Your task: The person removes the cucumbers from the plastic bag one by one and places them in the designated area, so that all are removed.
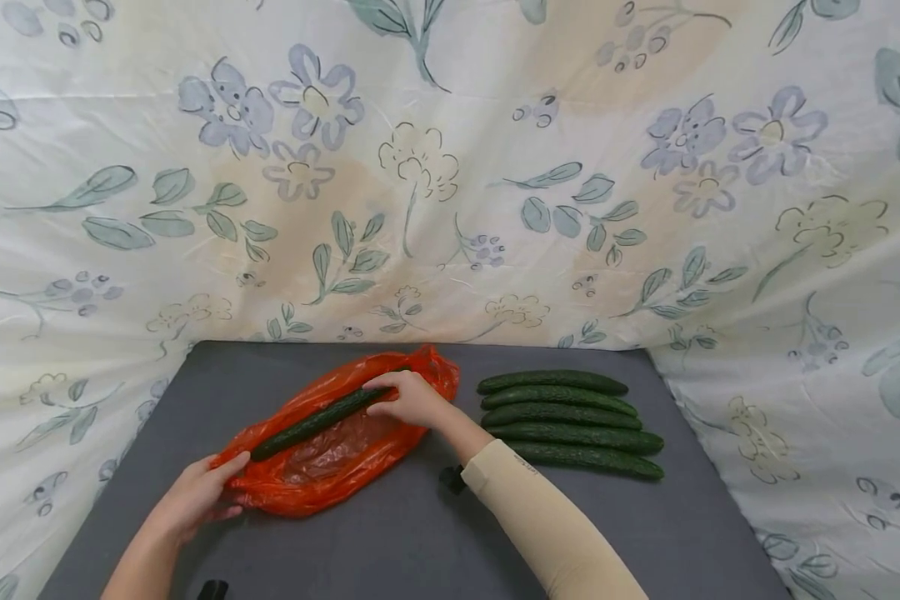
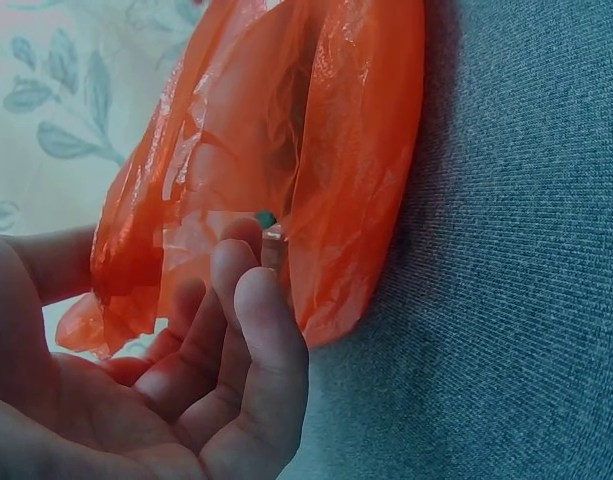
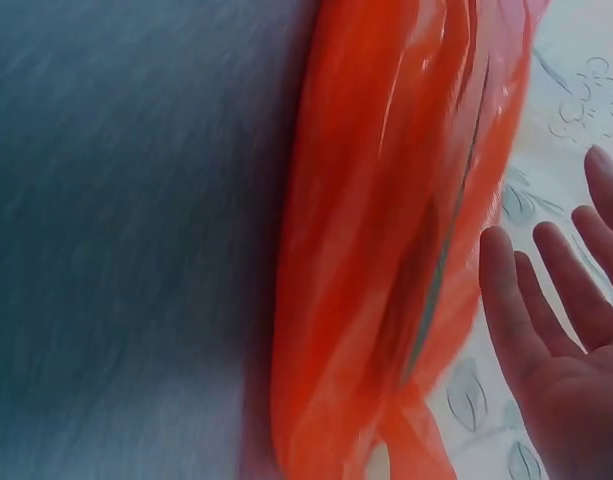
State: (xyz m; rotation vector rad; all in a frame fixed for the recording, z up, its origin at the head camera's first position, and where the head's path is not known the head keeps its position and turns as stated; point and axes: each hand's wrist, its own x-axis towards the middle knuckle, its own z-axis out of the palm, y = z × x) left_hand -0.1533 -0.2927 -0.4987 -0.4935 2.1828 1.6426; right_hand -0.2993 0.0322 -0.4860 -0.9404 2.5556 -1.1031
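A dark green cucumber (image 1: 307, 427) lies lengthwise in the mouth of a red plastic bag (image 1: 322, 498), near its far side. My left hand (image 1: 191, 502) holds the bag's near left end, thumb over the rim by the cucumber's tip and fingers beneath. In the left wrist view those fingers (image 2: 266, 350) are bent beside the thin red film. Over the cucumber's far end is my right hand (image 1: 412, 400), thumb and fingers apart on either side. The right wrist view shows its fingers (image 3: 511, 310) loosely spread, with the bag (image 3: 346, 250) beside them.
Several cucumbers (image 1: 570, 415) lie side by side in a row on the right of the grey table (image 1: 390, 550), close to the right forearm. A flower-patterned cloth (image 1: 450, 275) hangs behind the table and along its sides. Black pieces (image 1: 452, 479) show at the wrists.
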